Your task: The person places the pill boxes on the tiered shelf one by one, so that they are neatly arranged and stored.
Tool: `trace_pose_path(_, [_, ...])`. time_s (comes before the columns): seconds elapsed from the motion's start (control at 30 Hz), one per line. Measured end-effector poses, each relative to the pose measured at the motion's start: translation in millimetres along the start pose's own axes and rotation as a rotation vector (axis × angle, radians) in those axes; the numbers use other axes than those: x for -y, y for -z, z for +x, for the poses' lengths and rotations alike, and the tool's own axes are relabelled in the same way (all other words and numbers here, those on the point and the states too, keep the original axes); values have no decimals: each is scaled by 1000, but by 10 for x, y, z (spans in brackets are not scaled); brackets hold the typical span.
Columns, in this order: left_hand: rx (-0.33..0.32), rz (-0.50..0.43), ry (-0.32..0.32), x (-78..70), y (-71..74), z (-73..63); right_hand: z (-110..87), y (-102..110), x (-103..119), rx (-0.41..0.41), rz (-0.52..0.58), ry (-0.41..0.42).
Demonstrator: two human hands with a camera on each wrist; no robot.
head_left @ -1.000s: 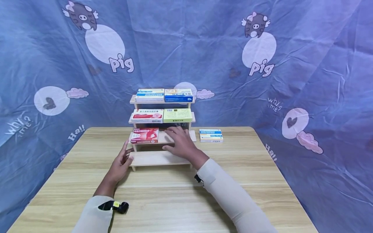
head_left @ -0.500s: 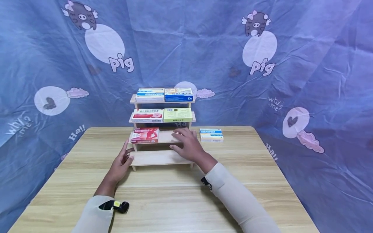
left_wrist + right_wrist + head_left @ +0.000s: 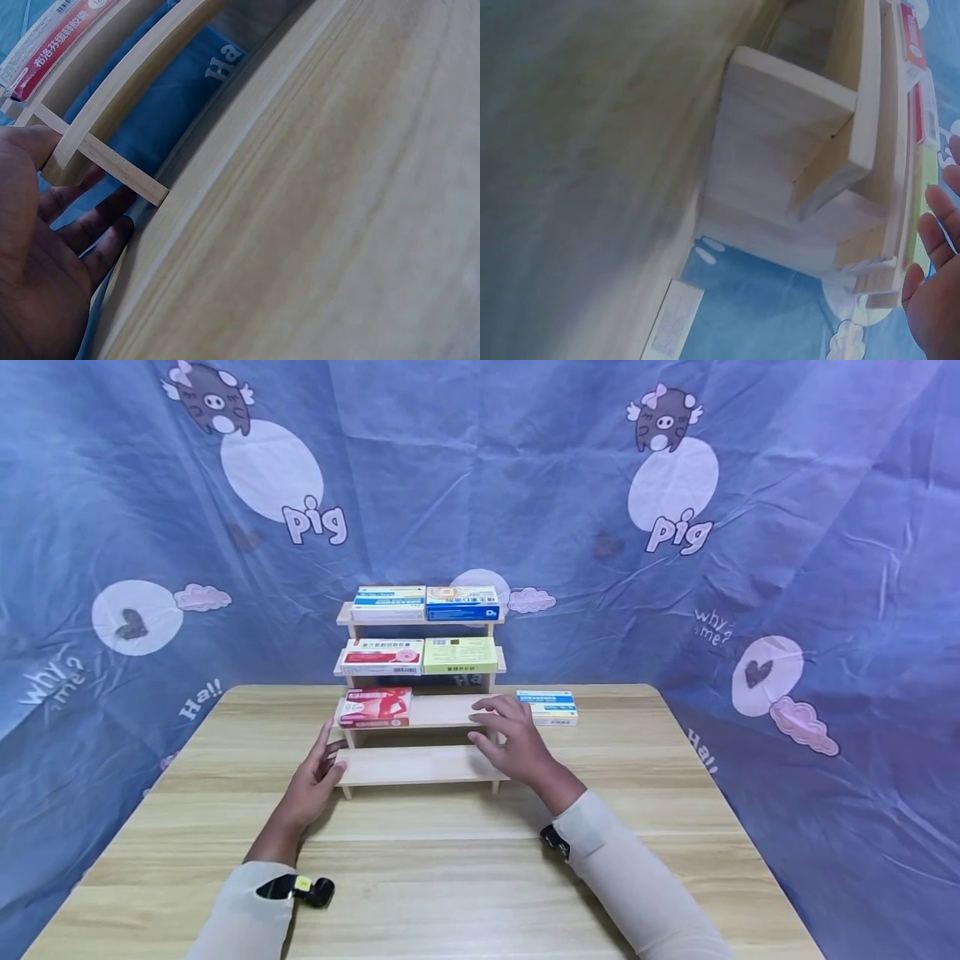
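Observation:
A stepped wooden shelf (image 3: 420, 765) stands on the table. My left hand (image 3: 309, 785) grips its left end, the thumb on the lowest board and the fingers round the side; the left wrist view shows this hand (image 3: 52, 247) at the board's end. My right hand (image 3: 517, 739) hovers by the shelf's right end, fingers loosely bent and holding nothing. Behind it a blue-and-white medicine box (image 3: 553, 706) lies on the table, its left edge partly hidden. A red medicine box (image 3: 375, 707) sits at the left of the second board from the bottom.
Higher up are a white-and-red box (image 3: 381, 657) and a yellow-green box (image 3: 460, 655). On the top board lie another blue-and-white box (image 3: 387, 602) and a white-and-blue box (image 3: 462, 602). Behind the wooden table (image 3: 420, 877) hangs a blue cloth (image 3: 480, 510).
My right hand has moved right along the second board from the bottom, away from the red medicine box and up to the blue-and-white box on the table. My left hand stays put.

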State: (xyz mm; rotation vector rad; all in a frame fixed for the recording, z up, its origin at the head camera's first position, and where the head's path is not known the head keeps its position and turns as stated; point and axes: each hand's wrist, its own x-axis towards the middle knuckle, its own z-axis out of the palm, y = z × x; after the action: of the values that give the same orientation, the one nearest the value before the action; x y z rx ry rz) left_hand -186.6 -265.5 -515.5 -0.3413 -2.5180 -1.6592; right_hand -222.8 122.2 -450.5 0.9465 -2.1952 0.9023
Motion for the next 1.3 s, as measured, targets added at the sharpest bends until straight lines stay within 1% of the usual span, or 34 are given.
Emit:
trace_pose_path(0.3, [7, 1, 14, -4, 3, 2, -99, 84, -181, -50, 55, -47])
trace_pose_path(0.47, [5, 4, -5, 22, 9, -6, -142, 134, -266, -102, 62, -72])
trace_pose_path(0.6, [4, 5, -17, 35, 2, 1, -163, 204, -330, -148, 97, -120])
trace_pose_path(0.67, [3, 5, -18, 35, 0, 9, -174, 237, -372, -158, 116, -163])
trace_pose_path(0.73, [5, 2, -15, 32, 1, 12, -179, 271, -417, -156, 146, -222])
trace_pose_path(0.93, [8, -1, -1, 18, 14, 5, -169, 391, -552, -121, 215, -470])
trace_pose_path(1.03, [8, 1, -1, 16, 17, -1, -177, 452, -619, -96, 213, -559])
trace_pose_path(1.13, [8, 2, -5, 16, 16, -4, -190, 509, -684, -81, 217, -604])
trace_pose_path(1.3, [7, 0, -17, 22, 9, 1, -197, 580, -814, -71, 224, -635])
